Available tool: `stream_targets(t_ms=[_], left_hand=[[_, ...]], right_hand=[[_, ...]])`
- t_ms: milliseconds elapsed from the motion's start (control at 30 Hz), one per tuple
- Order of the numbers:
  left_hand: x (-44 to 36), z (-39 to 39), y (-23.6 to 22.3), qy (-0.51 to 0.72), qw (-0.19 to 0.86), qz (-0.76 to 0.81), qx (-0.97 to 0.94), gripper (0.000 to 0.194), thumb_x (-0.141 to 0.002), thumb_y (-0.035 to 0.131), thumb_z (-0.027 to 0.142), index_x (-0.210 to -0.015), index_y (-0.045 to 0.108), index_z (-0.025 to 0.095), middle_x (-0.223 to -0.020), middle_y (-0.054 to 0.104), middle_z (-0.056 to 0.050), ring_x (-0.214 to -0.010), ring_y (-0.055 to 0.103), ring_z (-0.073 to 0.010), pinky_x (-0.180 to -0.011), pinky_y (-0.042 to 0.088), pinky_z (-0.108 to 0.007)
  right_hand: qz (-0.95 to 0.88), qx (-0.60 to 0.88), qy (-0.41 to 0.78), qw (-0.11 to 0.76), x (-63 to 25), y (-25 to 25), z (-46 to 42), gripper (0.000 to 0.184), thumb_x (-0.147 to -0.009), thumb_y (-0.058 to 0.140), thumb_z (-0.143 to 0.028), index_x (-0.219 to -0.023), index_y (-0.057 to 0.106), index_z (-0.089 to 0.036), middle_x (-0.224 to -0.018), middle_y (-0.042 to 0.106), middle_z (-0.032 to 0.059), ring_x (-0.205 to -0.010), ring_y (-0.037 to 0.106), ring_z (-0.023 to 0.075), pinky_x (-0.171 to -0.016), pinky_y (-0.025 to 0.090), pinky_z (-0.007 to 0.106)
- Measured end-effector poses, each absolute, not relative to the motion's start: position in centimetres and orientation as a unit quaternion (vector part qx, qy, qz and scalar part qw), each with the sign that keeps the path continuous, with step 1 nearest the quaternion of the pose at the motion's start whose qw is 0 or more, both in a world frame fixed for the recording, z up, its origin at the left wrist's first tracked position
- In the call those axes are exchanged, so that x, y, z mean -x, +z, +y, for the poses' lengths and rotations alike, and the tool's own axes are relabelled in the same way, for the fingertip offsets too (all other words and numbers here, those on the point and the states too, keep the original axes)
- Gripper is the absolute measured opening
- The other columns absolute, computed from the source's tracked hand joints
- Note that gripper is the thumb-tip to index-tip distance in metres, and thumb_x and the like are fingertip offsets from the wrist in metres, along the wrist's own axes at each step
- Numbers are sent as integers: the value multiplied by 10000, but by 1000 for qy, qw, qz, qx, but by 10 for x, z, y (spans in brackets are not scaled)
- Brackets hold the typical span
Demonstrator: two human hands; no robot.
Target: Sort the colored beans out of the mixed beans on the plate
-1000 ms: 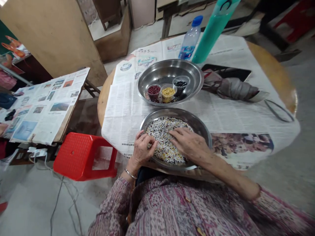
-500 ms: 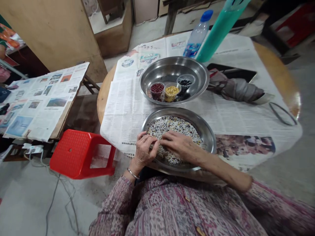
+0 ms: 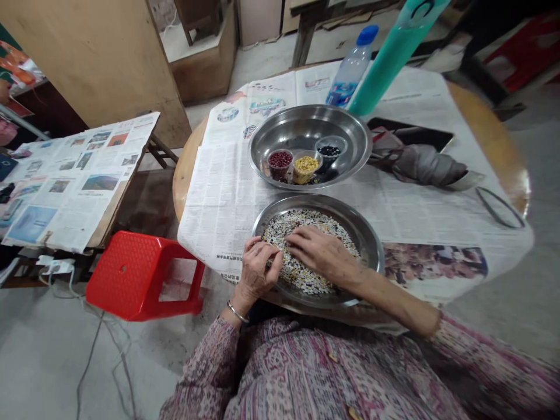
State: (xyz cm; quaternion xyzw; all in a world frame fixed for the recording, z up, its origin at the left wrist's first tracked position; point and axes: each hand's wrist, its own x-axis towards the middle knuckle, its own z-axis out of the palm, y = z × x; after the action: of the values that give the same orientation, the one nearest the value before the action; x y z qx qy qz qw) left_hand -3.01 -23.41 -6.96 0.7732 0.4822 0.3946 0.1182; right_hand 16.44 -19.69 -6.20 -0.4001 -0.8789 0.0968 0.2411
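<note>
A steel pan near me holds a spread of mixed beans, white, black and yellow. My left hand sits at the pan's left rim with its fingers curled together; what they hold is hidden. My right hand lies on the beans with its fingers reaching left, tips close to my left hand. Behind it a second steel pan carries three small cups: red beans, yellow beans and black beans.
Newspaper covers the round table. A water bottle, a teal flask, a folded grey umbrella and glasses lie at the back and right. A red stool stands left, beside a paper-covered side table.
My right hand slid left across the beans towards my left hand, then shifted slightly up. My left hand stayed curled at the pan's rim. The camera view shifted a little.
</note>
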Motion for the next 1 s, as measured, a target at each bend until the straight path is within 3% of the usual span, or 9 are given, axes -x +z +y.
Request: stream_targets(t_ms=[133, 233, 400, 600, 733, 800, 1000], left_hand=[[30, -235, -70, 391, 120, 483, -775, 200, -991, 491, 250, -826, 597, 209, -736, 680, 4, -760, 667, -154, -1027, 485, -423], [30, -235, -69, 396, 120, 480, -774, 203, -992, 498, 253, -817, 592, 208, -730, 676, 9, -750, 658, -150, -1026, 482, -417], [30, -235, -69, 406, 120, 476, -771, 207, -993, 496, 250, -814, 590, 205, -718, 661, 15, -732, 643, -144, -1019, 483, -413], [30, -234, -70, 410, 119, 474, -770, 182, -988, 506, 245, -837, 598, 202, -739, 669, 7, -757, 655, -151, -1025, 478, -415], [30, -234, -71, 427, 107, 462, -770, 151, -980, 520, 216, -849, 594, 199, -739, 658, 12, -749, 648, -147, -1016, 480, -404], [30, -234, -71, 432, 104, 458, -770, 145, -977, 528, 205, -847, 591, 196, -743, 657, 13, -749, 643, -145, -1016, 479, -398], [29, -234, -70, 433, 109, 458, -769, 165, -982, 529, 223, -829, 590, 204, -725, 655, 16, -726, 633, -145, -1007, 485, -403]], right_hand=[[-917, 311, 126, 214, -165, -59, -229, 160, -942, 518, -141, -964, 659, -214, -904, 650, 57, -840, 597, 196, -699, 507, 320], [-922, 294, 145, 205, -182, -61, -239, 183, -935, 507, -124, -965, 657, -223, -909, 663, 49, -834, 607, 187, -706, 506, 319], [-891, 383, 96, 224, -214, -68, -216, 170, -973, 500, -232, -963, 670, -230, -903, 670, 54, -833, 642, 201, -726, 531, 345], [-851, 460, 87, 239, -187, -67, -196, 287, -934, 594, -377, -1153, 641, -197, -1050, 666, 112, -966, 647, 266, -806, 543, 399], [-884, 415, 134, 167, -156, -61, -204, 100, -892, 560, -166, -952, 638, -183, -958, 636, 90, -913, 628, 218, -779, 513, 318], [-891, 408, 150, 128, -155, -59, -205, 147, -853, 511, -81, -844, 610, -190, -871, 617, 66, -809, 608, 186, -716, 479, 286], [-890, 417, 161, 92, -199, -57, -213, 174, -833, 492, -69, -763, 573, -206, -795, 597, 38, -717, 581, 167, -660, 424, 285]])
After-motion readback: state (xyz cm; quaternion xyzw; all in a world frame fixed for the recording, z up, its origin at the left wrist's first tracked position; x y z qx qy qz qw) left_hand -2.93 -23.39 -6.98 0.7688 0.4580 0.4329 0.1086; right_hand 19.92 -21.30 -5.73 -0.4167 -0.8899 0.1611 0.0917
